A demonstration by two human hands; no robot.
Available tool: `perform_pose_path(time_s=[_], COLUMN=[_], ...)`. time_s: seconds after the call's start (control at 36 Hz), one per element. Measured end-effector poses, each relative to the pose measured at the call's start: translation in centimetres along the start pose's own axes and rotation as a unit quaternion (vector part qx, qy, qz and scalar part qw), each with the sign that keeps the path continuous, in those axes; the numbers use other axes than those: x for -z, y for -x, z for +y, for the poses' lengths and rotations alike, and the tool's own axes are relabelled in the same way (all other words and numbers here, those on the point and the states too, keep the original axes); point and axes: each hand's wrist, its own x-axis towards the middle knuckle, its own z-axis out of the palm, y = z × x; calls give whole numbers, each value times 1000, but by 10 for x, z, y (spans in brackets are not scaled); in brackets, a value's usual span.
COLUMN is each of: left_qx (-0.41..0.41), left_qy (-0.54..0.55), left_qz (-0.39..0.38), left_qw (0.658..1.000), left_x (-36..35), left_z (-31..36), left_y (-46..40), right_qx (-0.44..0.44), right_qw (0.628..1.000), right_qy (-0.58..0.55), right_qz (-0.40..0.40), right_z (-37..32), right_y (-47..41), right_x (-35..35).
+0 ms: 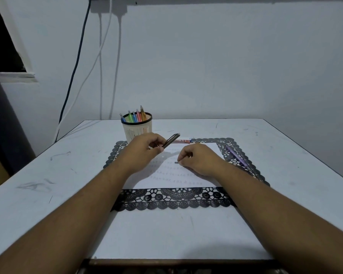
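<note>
The left hand [147, 149] pinches the dark pen [171, 139] above the paper's [166, 182] far edge, and the right hand [198, 161] pinches a small grey part [176, 162] over the paper's middle, so the pen seems taken apart, not yet rejoined.

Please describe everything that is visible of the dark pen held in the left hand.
The slim dark grey pen looks like metal or plastic, with a pale tip at its far end and what seems a clip along the barrel. It is tilted, far end raised toward the right. The left hand pinches its near end between thumb and fingers, holding it above the far edge of the black lace mat. Nothing else touches it.
</note>
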Motion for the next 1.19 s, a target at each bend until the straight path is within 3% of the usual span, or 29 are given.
perform_pose_path(time_s=[0.56, 0.86, 1.06, 1.14, 1.19], left_qx=[-9, -7, -10, -12, -14], left_qy=[-31, -64, -80, -91, -101], left_qz=[-13, -20, -19, -21, -23], left_qw=[999, 998, 997, 996, 995], left_x=[0, 2, 2, 2, 2], left_z=[-5, -6, -5, -3, -2], left_y=[-2, -2, 0, 0, 0], right_qx=[25, 44, 53, 37, -5], right_qw=[999, 998, 992, 997, 995], right_qy=[-5, 33, 113, 60, -92], right_qz=[36, -1, -7, 12, 40], right_z=[5, -4, -11, -7, -5], right_y=[-2, 3, 1, 2, 2], right_x=[5, -2, -7, -6, -5])
